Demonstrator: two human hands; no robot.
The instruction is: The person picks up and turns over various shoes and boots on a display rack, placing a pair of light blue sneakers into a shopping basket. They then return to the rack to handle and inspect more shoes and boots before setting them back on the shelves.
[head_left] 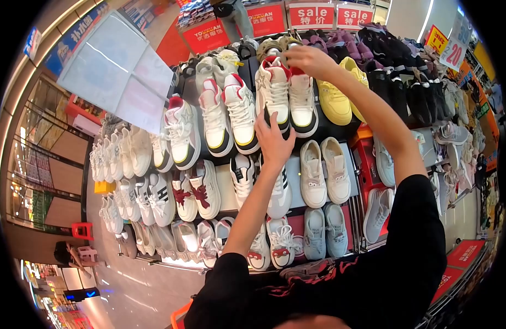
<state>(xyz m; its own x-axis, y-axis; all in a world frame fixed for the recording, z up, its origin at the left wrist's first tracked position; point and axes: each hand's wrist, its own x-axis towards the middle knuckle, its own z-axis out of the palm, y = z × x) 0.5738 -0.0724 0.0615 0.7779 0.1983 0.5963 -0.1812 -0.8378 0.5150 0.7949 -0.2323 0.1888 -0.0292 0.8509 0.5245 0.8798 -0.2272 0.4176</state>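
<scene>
The person's left hand [275, 141] is open, its fingers spread upward against the toe of a white lace-up sneaker [273, 90] with red lining, a star on its side and black and yellow trim at the toe. This sneaker stands in the top row of the shoe display, toe toward the person, with its matching white mate [302, 104] just beside it on the right. The right hand [312, 61] reaches over the heel ends of the two, fingers bent; whether they grip either collar cannot be told, as the fingertips are partly hidden.

To the left stands another pair of white sneakers [226, 118] with red lining; to the right are yellow sneakers [335, 104]. In the row below, near the left forearm, sit a white sneaker with black stripes [280, 194] and a pair of cream slip-on shoes [313, 172], with pale blue sneakers [336, 230] lower still. Behind the display hang red sale signs [311, 15]. The person wears a black T-shirt [340, 290].
</scene>
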